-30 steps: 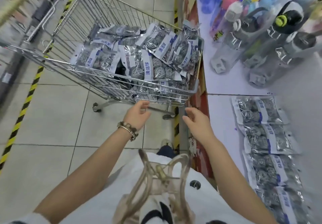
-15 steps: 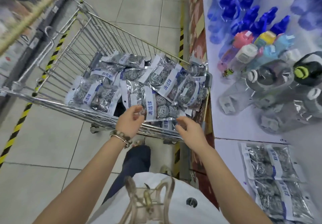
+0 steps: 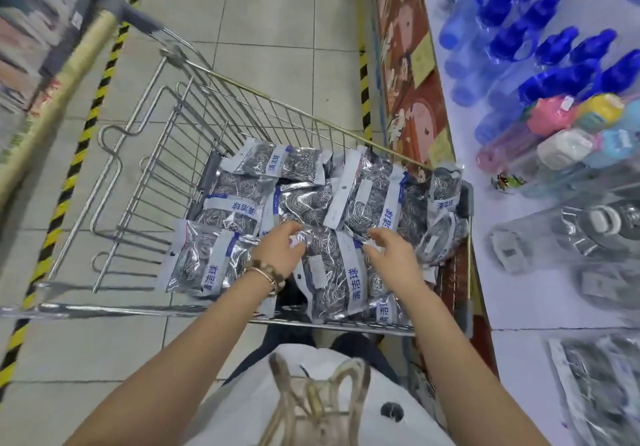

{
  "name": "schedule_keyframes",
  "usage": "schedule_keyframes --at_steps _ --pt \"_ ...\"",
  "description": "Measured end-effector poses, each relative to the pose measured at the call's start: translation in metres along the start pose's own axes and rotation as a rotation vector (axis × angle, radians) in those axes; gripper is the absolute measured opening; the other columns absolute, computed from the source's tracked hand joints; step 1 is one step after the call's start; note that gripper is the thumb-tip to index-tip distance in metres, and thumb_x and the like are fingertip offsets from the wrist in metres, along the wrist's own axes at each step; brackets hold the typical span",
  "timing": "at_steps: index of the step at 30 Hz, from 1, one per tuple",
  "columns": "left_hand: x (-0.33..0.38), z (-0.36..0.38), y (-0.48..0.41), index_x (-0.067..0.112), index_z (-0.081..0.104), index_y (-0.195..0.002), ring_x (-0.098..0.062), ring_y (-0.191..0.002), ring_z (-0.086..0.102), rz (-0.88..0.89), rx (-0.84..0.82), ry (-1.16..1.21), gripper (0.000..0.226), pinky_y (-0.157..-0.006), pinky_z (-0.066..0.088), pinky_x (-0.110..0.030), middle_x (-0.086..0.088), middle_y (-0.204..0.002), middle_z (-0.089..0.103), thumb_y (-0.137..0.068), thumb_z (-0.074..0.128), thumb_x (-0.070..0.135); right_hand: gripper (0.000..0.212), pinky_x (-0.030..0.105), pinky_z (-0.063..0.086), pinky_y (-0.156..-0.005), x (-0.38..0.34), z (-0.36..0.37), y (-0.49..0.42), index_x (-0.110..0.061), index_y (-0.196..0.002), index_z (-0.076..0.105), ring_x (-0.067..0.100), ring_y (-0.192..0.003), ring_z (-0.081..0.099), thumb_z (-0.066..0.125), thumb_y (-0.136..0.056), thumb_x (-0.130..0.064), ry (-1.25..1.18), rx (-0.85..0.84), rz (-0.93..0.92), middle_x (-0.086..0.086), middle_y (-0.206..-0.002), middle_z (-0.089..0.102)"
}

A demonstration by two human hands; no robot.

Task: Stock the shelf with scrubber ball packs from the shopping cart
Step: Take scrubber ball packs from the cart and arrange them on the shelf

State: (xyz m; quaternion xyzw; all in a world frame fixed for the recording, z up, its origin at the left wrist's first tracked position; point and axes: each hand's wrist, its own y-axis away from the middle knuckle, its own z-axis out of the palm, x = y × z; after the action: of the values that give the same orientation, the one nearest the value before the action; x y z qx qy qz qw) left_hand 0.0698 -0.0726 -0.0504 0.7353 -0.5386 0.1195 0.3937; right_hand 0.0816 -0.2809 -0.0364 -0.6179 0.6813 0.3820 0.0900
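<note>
Your left grip (image 3: 277,255) and right grip (image 3: 391,262) cover the near pack's (image 3: 325,272) upper edge, so you cannot tell whether either has closed on it. At near right, the shelf packs (image 3: 595,393) are blurred and cut off by the edge. The far-left shelving (image 3: 27,22) is a smear.
</note>
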Motion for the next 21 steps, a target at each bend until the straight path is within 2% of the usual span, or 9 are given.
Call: schedule_keyframes --at_steps 3,4,6,8,10,12,15,18,21 --pt "0.004 -0.001 -0.013 0.024 0.051 -0.123 -0.004 -0.067 0.049 0.004 -0.084 -0.017 0.033 -0.060 0.049 -0.024 0.007 -0.118 0.057 -0.091 0.051 0.029 0.051 0.032 0.045 -0.093 0.000 0.015 -0.017 -0.015 -0.139 0.041 0.018 -0.112 0.055 0.057 -0.092 -0.024 0.144 -0.005 0.054 0.005 -0.141 0.046" --pt "0.006 0.000 -0.016 0.024 0.051 -0.122 -0.008 -0.070 0.055 0.010 -0.106 -0.024 0.031 -0.059 0.049 -0.025 0.008 -0.115 0.057 -0.091 0.051 0.029 0.056 0.035 0.046 -0.094 0.002 0.019 -0.024 -0.015 -0.142 0.037 0.021 -0.118 0.052 0.059 -0.091 -0.024 0.206 -0.015 0.069 0.007 -0.144 0.041" --pt "0.009 0.002 -0.022 0.025 0.052 -0.119 -0.012 -0.083 0.061 0.029 -0.136 -0.022 0.029 -0.067 0.055 -0.027 0.009 -0.114 0.058 -0.091 0.052 0.028 0.071 0.041 0.044 -0.101 0.008 0.026 -0.038 -0.015 -0.147 0.024 0.028 -0.132 0.040 0.062 -0.088 -0.023 0.328 -0.042 0.100 0.012 -0.152 0.026" --pt "0.009 0.004 -0.027 0.024 0.053 -0.117 -0.008 -0.091 0.059 0.037 -0.167 -0.010 0.027 -0.075 0.053 -0.024 0.008 -0.116 0.058 -0.090 0.052 0.026 0.086 0.046 0.037 -0.108 0.014 0.031 -0.052 -0.017 -0.151 0.009 0.033 -0.142 0.022 0.065 -0.086 -0.022 0.423 -0.070 0.126 0.014 -0.158 0.008" --pt "0.009 0.003 -0.028 0.024 0.054 -0.118 -0.007 -0.092 0.057 0.037 -0.188 -0.002 0.027 -0.072 0.049 -0.017 0.011 -0.116 0.057 -0.091 0.052 0.025 0.090 0.046 0.037 -0.108 0.016 0.031 -0.062 -0.019 -0.152 0.002 0.033 -0.144 0.015 0.062 -0.085 -0.020 0.470 -0.086 0.147 0.014 -0.158 0.002" --pt "0.007 0.002 -0.029 0.023 0.054 -0.118 -0.004 -0.085 0.056 0.017 -0.198 0.045 0.027 -0.063 0.045 -0.012 0.012 -0.114 0.056 -0.091 0.053 0.024 0.083 0.044 0.044 -0.101 0.016 0.029 -0.070 -0.018 -0.152 0.004 0.031 -0.143 0.021 0.058 -0.088 -0.018 0.494 -0.090 0.150 0.013 -0.158 0.008" --pt "0.004 0.001 -0.033 0.023 0.055 -0.118 -0.004 -0.090 0.055 -0.025 -0.170 0.135 0.028 -0.070 0.049 -0.018 0.009 -0.114 0.060 -0.090 0.055 0.024 0.066 0.040 0.050 -0.081 0.008 0.019 -0.080 -0.015 -0.148 0.019 0.030 -0.122 0.051 0.054 -0.092 -0.021 0.489 -0.053 0.144 0.010 -0.152 0.030" --pt "0.010 0.004 -0.037 0.019 0.053 -0.122 -0.006 -0.095 0.055 -0.058 -0.181 0.198 0.033 -0.073 0.048 -0.016 0.004 -0.116 0.060 -0.089 0.056 0.019 0.052 0.034 0.045 -0.065 -0.010 0.008 -0.084 -0.016 -0.144 0.032 0.031 -0.091 0.064 0.047 -0.095 -0.022 0.455 0.041 0.078 0.012 -0.120 0.061" --pt "0.024 0.013 -0.039 0.017 0.041 -0.134 -0.014 -0.113 0.053 -0.012 -0.266 0.220 0.051 -0.090 0.046 -0.024 -0.002 -0.130 0.053 -0.087 0.059 0.018 0.047 0.034 0.042 -0.063 -0.032 -0.001 -0.084 -0.019 -0.141 0.037 0.032 -0.086 0.064 0.045 -0.095 -0.021 0.406 0.076 0.027 0.013 -0.100 0.068"
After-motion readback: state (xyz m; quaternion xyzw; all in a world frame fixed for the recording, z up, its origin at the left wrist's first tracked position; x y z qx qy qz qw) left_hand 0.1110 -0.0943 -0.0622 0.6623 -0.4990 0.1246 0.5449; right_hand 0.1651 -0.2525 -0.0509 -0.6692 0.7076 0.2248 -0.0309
